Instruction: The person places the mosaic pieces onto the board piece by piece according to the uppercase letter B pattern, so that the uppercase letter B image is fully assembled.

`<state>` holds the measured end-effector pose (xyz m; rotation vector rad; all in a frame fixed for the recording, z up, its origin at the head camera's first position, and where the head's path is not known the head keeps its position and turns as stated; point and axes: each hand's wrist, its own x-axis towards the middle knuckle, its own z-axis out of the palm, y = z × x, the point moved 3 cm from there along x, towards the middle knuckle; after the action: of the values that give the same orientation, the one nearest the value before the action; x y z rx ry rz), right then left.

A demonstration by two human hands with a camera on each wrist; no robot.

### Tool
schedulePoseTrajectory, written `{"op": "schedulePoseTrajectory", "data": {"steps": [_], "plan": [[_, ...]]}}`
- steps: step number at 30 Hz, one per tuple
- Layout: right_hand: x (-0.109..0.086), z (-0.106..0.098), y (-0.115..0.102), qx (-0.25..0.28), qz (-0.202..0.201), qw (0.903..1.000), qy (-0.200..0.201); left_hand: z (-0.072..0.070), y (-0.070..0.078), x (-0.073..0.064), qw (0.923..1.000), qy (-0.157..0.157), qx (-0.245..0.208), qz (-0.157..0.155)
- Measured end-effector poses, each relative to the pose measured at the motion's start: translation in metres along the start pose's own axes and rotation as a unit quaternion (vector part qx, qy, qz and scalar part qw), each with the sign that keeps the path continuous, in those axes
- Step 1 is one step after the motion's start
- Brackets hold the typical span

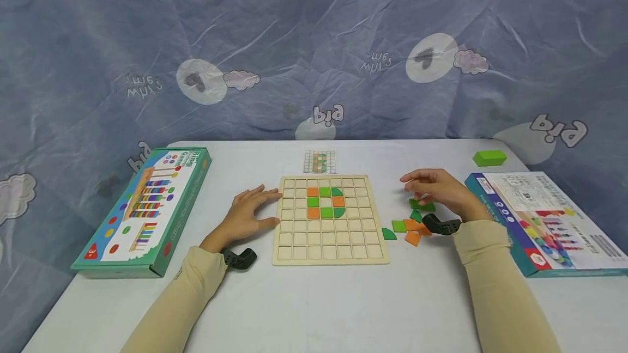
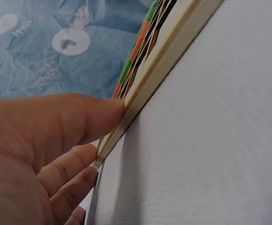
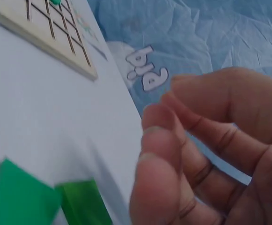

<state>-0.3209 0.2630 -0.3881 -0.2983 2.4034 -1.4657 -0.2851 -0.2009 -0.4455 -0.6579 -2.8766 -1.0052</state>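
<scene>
A wooden grid board (image 1: 294, 241) lies on the white table, with orange square tiles (image 1: 313, 213), green square tiles (image 1: 326, 212) and two dark green rounded tiles (image 1: 338, 212) set in its upper middle cells. My left hand (image 1: 250, 214) touches the board's left edge; in the left wrist view the thumb (image 2: 100, 117) presses on the side, fingers relaxed. To the right of the board, my right hand (image 1: 439, 192) hovers by loose tiles, its fingers (image 3: 157, 187) loosely bent with nothing visible between them. Beneath it are green tiles (image 1: 426, 207) and an orange tile (image 1: 412, 238).
A small pattern card (image 1: 320, 162) lies behind the board. One toy box (image 1: 142, 211) stands at the left, another box (image 1: 554, 222) at the right beside my right forearm. A green block (image 1: 489, 158) sits at the back right. A patterned cloth (image 1: 314, 59) hangs behind the table.
</scene>
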Motion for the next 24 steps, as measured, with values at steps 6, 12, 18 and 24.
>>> {"op": "schedulePoseTrajectory", "data": {"steps": [6, 12, 18, 24], "plan": [[-0.006, -0.01, 0.01, -0.021, 0.027, 0.9994, -0.01, -0.001, -0.001, -0.002, 1.0, -0.002, -0.003, 0.0], [-0.008, -0.014, 0.016, -0.03, 0.065, 0.9971, -0.025, -0.001, 0.001, -0.003, 1.0, -0.001, -0.003, -0.002], [-0.006, -0.014, 0.022, -0.046, 0.076, 0.9954, -0.036, -0.001, 0.001, -0.002, 1.0, -0.002, -0.001, -0.006], [-0.007, -0.014, 0.025, -0.065, 0.071, 0.9949, -0.033, -0.001, 0.002, -0.001, 1.0, -0.001, -0.003, -0.003]]}}
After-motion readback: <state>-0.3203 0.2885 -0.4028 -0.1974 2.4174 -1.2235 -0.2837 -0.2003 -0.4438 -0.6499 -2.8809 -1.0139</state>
